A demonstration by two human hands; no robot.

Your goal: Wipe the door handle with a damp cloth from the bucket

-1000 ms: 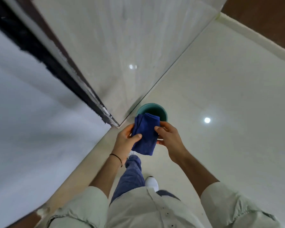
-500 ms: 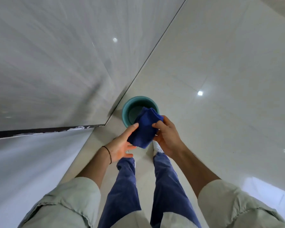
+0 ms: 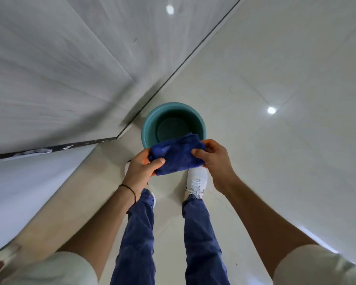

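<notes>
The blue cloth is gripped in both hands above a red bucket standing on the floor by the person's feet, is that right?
Nearly. The bucket is teal, not red, as the head view shows. The rest holds: the blue cloth is gripped by the left hand and the right hand above it, on the floor by the person's feet.

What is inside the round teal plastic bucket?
The round teal plastic bucket shows only its bare teal bottom; water cannot be judged. The folded blue cloth, held above, covers its near rim.
</notes>
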